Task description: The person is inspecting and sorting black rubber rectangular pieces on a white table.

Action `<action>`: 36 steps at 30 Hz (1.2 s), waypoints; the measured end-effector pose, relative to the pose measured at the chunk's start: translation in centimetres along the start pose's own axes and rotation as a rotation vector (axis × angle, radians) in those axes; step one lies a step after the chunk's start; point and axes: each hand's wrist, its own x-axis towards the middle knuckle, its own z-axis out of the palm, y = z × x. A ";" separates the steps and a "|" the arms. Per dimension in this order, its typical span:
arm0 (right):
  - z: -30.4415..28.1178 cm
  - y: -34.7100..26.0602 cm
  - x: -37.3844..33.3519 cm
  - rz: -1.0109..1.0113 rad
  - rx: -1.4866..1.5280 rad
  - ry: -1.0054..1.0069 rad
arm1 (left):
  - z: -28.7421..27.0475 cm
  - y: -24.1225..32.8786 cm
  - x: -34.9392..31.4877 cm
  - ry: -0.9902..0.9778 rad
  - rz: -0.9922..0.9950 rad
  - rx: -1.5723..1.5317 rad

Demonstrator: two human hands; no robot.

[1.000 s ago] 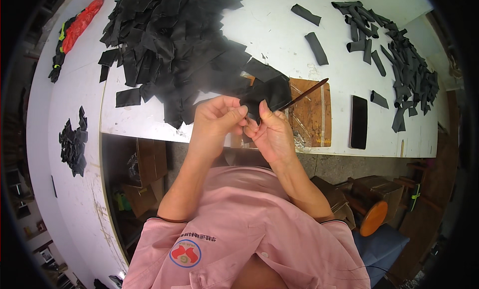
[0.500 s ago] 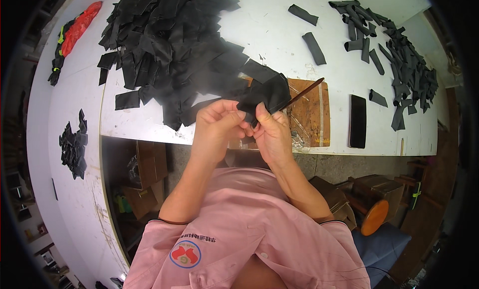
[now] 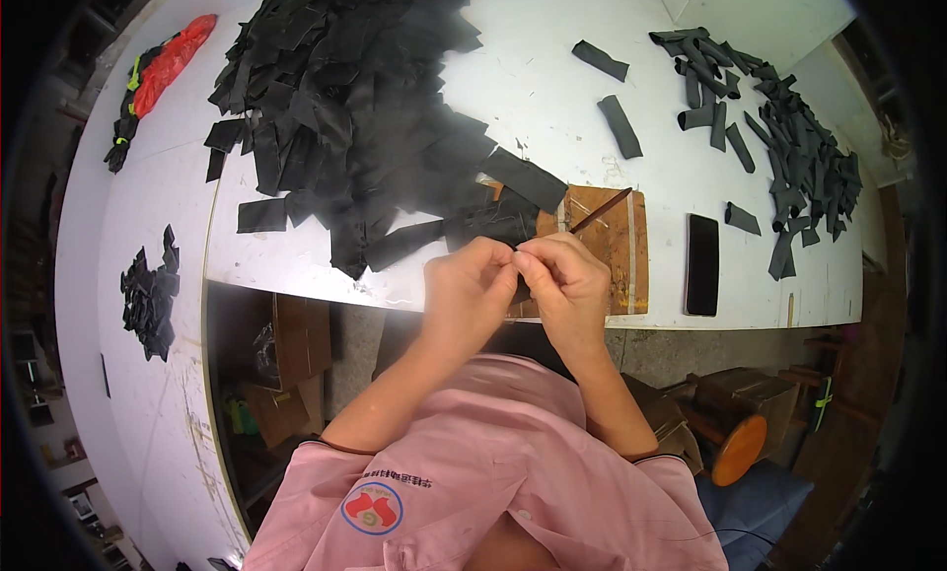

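My left hand [image 3: 466, 293] and my right hand [image 3: 572, 283] meet fingertip to fingertip just above the table's front edge. Both are closed in a pinch on a black fabric piece [image 3: 521, 292], mostly hidden behind the fingers. Beyond them, a big heap of flat black fabric pieces [image 3: 365, 107] spreads over the table. A worn wooden board [image 3: 631, 260] lies under and beside my right hand. Across that board slants a thin dark reddish stick [image 3: 604, 208], its lower end near the fabric by my fingers.
To the right a dark phone [image 3: 702, 265] lies on the white table [image 3: 523, 88]. Rolled black fabric tubes [image 3: 814, 177] are piled at the far right, with a few loose ones nearer. At left are a small black pile [image 3: 148, 300] and a red bag [image 3: 176, 63]. An orange-topped stool [image 3: 740, 451] stands below.
Both hands have drawn slightly lower in view and closed together at the fingertips. The fabric piece, showing broadly before, is now mostly covered by fingers. The whole view has shifted a little.
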 end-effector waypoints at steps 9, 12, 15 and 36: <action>0.5 0.8 0.6 -0.161 -0.319 -0.079 | 0.4 -2.4 0.5 0.237 0.211 0.269; 0.3 1.0 0.5 0.021 -0.159 -0.099 | 0.3 -2.1 0.6 0.201 0.166 0.144; 0.3 1.5 0.4 0.088 -0.045 -0.032 | 0.7 -1.5 0.2 0.195 0.278 0.326; -0.5 2.0 -0.3 0.138 -0.034 0.019 | 1.5 -2.0 0.4 0.093 0.078 0.283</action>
